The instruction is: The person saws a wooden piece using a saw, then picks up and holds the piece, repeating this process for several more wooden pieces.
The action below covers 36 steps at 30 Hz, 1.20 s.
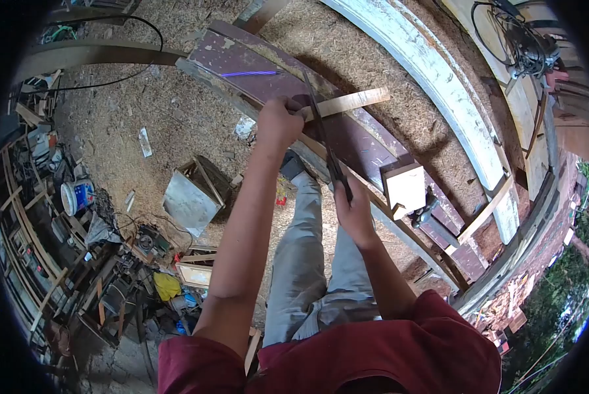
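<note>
My left hand [282, 121] grips the near end of a short light wooden strip [353, 103], which lies across a long maroon plank bench [255, 79]. In my right hand [355, 209] is the handle of a long, dark, narrow saw-like tool [324, 128]. Its blade crosses over the strip just beyond my left fingers and points toward the bench's far edge. A thin purple stick [249, 73] rests on the bench to the left of the blade. To the right, a pale wooden block [405, 189] sits on the bench.
A metal tool [426, 209] lies beside the block. Long whitish curved timber [426, 72] stretches beyond the bench. An open box [192, 200] stands on the shavings-covered floor, with a white bucket [77, 197] and scrap heaps at left. A corded machine [534, 56] is at upper right.
</note>
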Available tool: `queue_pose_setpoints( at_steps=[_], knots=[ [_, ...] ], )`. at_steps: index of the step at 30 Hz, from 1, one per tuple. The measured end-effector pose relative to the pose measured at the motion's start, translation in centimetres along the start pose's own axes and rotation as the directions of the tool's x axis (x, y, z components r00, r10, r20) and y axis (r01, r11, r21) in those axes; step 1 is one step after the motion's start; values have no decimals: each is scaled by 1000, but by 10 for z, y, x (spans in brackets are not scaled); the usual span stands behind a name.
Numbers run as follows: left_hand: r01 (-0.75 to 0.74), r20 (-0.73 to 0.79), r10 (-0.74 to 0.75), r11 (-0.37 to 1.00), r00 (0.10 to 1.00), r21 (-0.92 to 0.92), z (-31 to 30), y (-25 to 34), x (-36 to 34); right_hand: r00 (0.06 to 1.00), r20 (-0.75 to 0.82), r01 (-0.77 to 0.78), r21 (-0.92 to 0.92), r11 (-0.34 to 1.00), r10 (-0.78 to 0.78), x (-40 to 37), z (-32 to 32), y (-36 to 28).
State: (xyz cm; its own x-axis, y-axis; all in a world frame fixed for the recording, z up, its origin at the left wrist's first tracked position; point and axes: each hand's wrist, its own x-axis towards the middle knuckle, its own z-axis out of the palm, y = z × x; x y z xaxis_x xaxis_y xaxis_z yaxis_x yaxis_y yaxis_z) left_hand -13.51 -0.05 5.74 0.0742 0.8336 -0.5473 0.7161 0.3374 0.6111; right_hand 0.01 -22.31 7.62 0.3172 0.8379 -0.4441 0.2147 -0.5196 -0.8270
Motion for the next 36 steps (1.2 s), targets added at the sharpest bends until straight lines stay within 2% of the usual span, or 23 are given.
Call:
queue_pose_setpoints(
  at_steps=[1,2,5,6,8,10,14,16,17,19,21,23,25,27,30,33,34,36],
  knots=[
    [-12,-15,12,1000,1000,27,3,-1,0,999,-4,-32,17,999,32,-15,-2,10],
    [-21,-29,22,998,999,52,3,-2,0,999,9,32,-15,999,-32,-31,-8,24],
    [-38,10,38,999,999,22,1,-3,2,999,36,-2,36,999,1,-36,-14,26],
    [-2,28,2,1000,1000,-12,1,-2,3,1000,8,-16,4,1000,16,-21,-9,13],
    [82,58,-78,994,995,-78,0,-1,2,998,-32,61,-35,998,-62,13,2,-1],
    [50,26,-49,997,998,-53,1,0,1,994,-31,105,-70,992,-108,14,6,-3],
    [-17,10,17,1000,1000,11,0,0,-1,1000,-5,-28,-46,999,28,-58,-16,18],
    [19,35,-17,999,999,-44,-3,4,-1,994,-26,-105,-49,993,104,-72,-32,19],
    [40,53,-36,997,998,-71,-4,4,-4,999,-24,-44,-54,998,43,-70,-39,18],
    [-6,27,10,987,1000,-161,2,-7,-6,997,-22,78,-65,995,-79,-43,-54,-11],
    [-29,-4,29,973,1000,-229,8,-13,-10,985,-136,91,-121,988,-107,-5,-48,-28],
    [-28,-41,18,961,999,-276,12,-16,-13,973,-154,130,-247,960,-171,42,-44,-47],
    [-31,-33,22,956,999,-292,13,-18,-13,969,-118,156,-399,904,-219,86,-41,-71],
    [-12,-16,7,947,1000,-321,11,-18,-15,971,-102,104,-628,771,-214,125,-34,-82],
    [46,20,-42,917,999,-397,6,-16,-18,901,5,306,-717,626,-435,161,-32,-89],
    [92,50,-78,872,996,-480,5,-21,-17,912,139,354,-744,567,-387,177,-30,-90],
    [94,48,-81,862,996,-498,5,-25,-18,888,174,404,-737,542,-425,178,-30,-89],
    [85,39,-77,805,996,-587,5,-34,-22,903,199,391,-746,539,-380,181,-28,-85]
  ],
)
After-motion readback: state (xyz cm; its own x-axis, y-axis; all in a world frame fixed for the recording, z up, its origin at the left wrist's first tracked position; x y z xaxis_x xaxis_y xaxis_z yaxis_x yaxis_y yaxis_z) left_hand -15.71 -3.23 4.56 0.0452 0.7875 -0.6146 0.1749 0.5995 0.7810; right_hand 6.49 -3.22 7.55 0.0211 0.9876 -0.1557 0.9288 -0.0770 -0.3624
